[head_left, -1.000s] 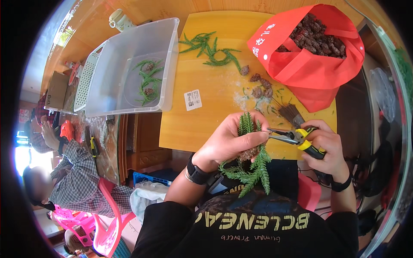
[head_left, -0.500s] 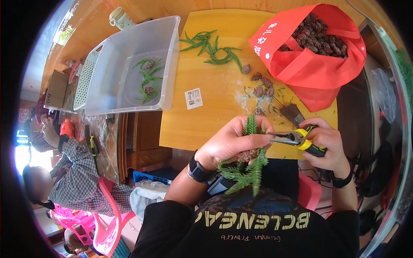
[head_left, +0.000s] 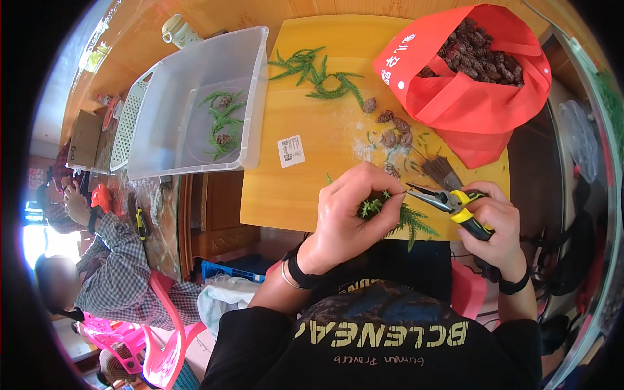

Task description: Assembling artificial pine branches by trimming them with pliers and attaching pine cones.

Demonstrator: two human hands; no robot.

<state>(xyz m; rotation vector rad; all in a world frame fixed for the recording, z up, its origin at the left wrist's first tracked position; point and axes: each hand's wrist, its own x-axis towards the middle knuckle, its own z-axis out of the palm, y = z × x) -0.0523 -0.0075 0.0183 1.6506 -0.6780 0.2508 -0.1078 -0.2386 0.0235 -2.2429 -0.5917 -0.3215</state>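
Note:
My left hand (head_left: 357,218) is closed around a green artificial pine sprig (head_left: 415,224); needled tips stick out past the fingers. The pine cone seen on it earlier is hidden behind the hand. In my right hand (head_left: 495,224) are long-nosed pliers (head_left: 458,205) with yellow and black handles. Their jaws are parted and point left, close to the left thumb and fingertip. A thin wire end seems to stand at that pinch, too fine to make out surely. Loose pine cones (head_left: 389,138) lie on the yellow table (head_left: 312,188) beyond my hands.
A red bag (head_left: 468,104) full of pine cones stands at the back right, near a bundle of brown stems (head_left: 442,171). Green sprigs (head_left: 331,84) and a white label (head_left: 291,151) lie by a clear plastic bin (head_left: 253,123). A co-worker (head_left: 117,253) sits at left.
My left hand has turned over, so its back now faces up and the sprig has swung to the right, mostly behind it. The pliers' jaws have tilted slightly and stay beside the left fingertips.

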